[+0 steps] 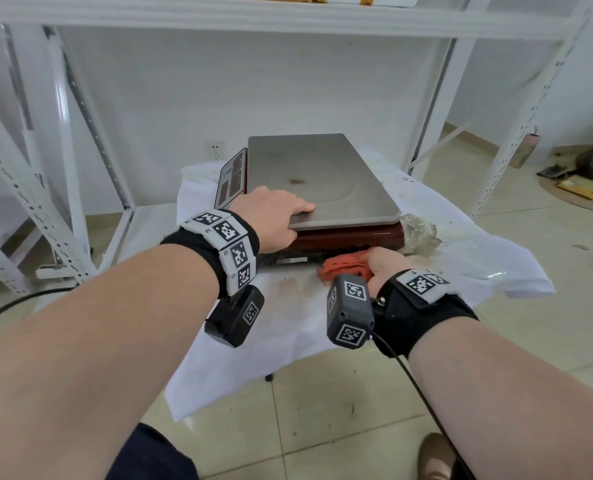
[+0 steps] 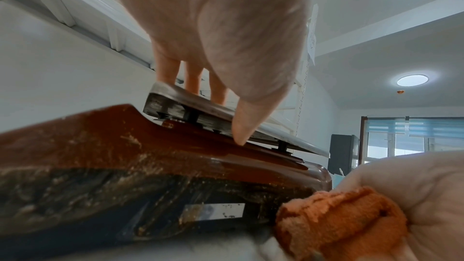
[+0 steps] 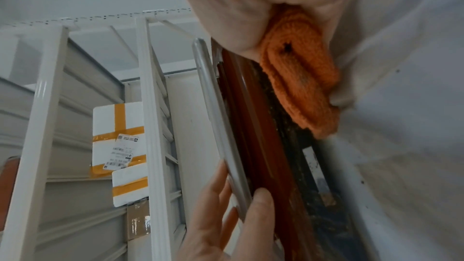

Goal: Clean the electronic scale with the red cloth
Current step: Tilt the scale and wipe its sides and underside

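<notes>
Left hand (image 1: 270, 216) clamps the scale (image 1: 322, 181) pan's corner; right hand (image 1: 388, 265) clutches the red cloth (image 1: 343, 268), fingers hidden.

head looks down; wrist views close, upward; all share scale (image 1: 322, 181).

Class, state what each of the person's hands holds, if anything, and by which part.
The left hand grips the scale's steel platter at its near-left corner; the right hand clutches the bunched red cloth.
</notes>
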Demonstrator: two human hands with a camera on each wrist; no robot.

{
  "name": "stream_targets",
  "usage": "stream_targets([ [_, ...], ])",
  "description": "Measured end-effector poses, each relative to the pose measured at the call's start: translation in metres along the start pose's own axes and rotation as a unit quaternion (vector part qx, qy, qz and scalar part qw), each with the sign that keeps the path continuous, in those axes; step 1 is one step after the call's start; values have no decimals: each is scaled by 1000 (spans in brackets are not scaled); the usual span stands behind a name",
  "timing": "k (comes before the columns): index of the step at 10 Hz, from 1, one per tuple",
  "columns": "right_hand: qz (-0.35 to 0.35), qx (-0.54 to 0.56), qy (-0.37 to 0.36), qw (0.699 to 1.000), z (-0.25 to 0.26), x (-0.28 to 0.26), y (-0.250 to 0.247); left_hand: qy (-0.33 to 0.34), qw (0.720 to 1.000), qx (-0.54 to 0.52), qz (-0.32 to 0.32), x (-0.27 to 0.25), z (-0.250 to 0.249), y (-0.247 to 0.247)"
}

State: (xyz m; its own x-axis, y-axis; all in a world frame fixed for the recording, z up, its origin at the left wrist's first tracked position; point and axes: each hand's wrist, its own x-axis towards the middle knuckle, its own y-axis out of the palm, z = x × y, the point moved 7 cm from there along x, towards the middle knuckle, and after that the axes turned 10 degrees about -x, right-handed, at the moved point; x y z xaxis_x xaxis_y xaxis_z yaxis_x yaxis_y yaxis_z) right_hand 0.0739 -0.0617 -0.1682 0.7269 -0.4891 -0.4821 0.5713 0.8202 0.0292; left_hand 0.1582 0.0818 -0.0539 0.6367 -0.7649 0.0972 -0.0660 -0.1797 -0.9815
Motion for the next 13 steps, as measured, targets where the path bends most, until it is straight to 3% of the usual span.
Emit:
stream_targets([
  [1, -113, 22, -16, 993, 5, 2, -38, 1, 1000, -5, -5, 0, 0, 0],
  [2, -184, 56, -58, 980, 14, -2, -60, -2, 1000, -5, -8, 0, 0, 0],
  [4, -301, -69, -155, 938, 16, -30, -31, -7, 1000, -7, -11, 0, 1, 2],
  [5, -276, -112, -180, 937, 16, -35, -23, -14, 1000, -6, -9, -1, 1, 2],
  [7, -346, -52, -151, 925, 24, -39, -62, -18, 1000, -11, -6, -1, 3, 2],
  [8, -358, -79, -158, 917, 26, -43, -49, -15, 1000, -6, -6, 0, 1, 2],
  [10, -269, -193, -195, 923, 13, -24, -24, -18, 1000, -12, -2, 0, 3, 2],
  [12, -354, -123, -178, 910, 31, -40, -55, -15, 1000, -14, -6, 0, 2, 2],
  [13, -339, -187, -193, 901, 22, -23, -35, -18, 1000, -10, -6, 1, 2, 2],
])
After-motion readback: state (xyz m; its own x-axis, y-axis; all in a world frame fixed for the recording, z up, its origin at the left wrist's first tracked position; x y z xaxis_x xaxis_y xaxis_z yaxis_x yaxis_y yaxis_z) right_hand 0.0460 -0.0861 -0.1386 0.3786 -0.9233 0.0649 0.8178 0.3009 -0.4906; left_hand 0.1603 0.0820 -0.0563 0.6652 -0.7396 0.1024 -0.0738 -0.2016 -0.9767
